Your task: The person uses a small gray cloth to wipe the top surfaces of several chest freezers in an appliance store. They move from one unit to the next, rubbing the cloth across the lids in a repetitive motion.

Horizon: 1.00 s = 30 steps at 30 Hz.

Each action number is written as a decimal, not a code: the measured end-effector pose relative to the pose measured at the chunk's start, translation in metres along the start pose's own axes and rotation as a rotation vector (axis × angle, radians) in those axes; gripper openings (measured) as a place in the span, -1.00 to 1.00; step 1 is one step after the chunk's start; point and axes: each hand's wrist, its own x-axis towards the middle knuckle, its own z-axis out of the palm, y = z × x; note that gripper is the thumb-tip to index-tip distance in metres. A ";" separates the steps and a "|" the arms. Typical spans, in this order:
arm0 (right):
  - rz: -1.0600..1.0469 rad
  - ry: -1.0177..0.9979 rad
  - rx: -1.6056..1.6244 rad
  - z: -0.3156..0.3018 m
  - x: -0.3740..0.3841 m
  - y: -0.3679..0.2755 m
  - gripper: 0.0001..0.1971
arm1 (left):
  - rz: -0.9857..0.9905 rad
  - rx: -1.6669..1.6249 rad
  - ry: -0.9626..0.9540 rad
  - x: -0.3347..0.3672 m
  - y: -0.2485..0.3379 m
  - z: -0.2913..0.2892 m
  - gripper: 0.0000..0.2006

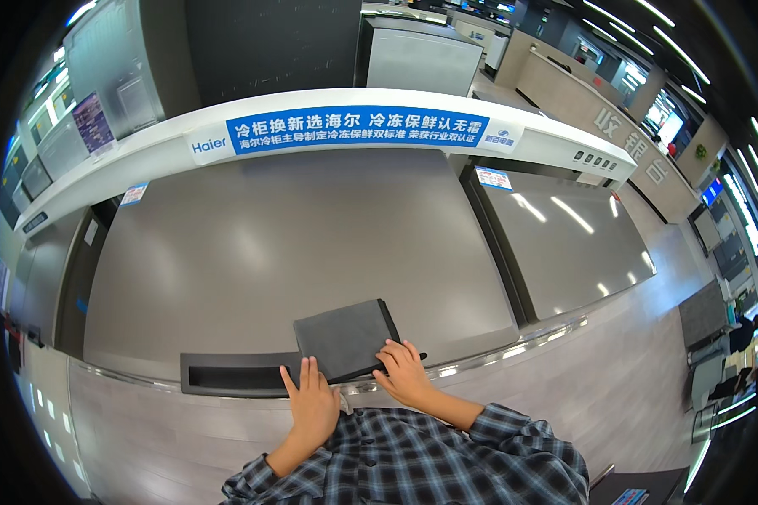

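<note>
A dark grey, flat, squarish item (pixel 345 338) with a black right edge lies at the front of a grey chest freezer lid (pixel 295 244). It looks like a notebook or a folded cloth; I cannot tell which. My right hand (pixel 406 373) rests over its lower right edge with the fingers spread. A thin dark tip sticks out just beyond those fingers. My left hand (pixel 312 406) has its fingers stretched out at the item's lower left corner. Its fingertips touch the right end of the lid's black recessed handle (pixel 240 374).
A curved white header panel (pixel 556 143) with a blue printed strip spans the far side of the lid. To the right stands another grey freezer (pixel 564 236) with a price card. Tall refrigerators (pixel 114 59) are at the far left, and a beige counter (pixel 594 109) is at the far right.
</note>
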 end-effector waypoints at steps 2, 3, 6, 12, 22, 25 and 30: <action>0.013 0.007 0.030 -0.001 0.000 -0.002 -0.63 | 0.049 -0.024 -0.070 0.000 -0.008 -0.004 -0.51; 0.026 0.003 0.051 -0.003 0.001 -0.002 -0.65 | 0.070 -0.047 -0.096 0.000 -0.013 -0.003 -0.51; 0.044 -0.045 0.068 -0.010 0.007 -0.004 -0.66 | 0.116 -0.079 -0.166 0.007 -0.024 -0.008 -0.50; 0.034 -0.073 0.146 -0.021 0.028 0.003 -0.70 | 0.132 -0.089 -0.221 0.024 -0.032 -0.005 -0.46; 0.045 -0.149 0.036 -0.015 0.086 0.033 -0.60 | -0.066 0.018 -0.199 0.089 -0.068 0.021 -0.37; 0.030 -0.169 -0.046 -0.015 0.111 0.045 -0.52 | -0.084 0.097 -0.234 0.130 -0.083 0.022 -0.33; 0.024 -0.185 -0.116 0.000 0.162 0.074 -0.43 | -0.148 0.085 -0.317 0.206 -0.113 0.030 -0.32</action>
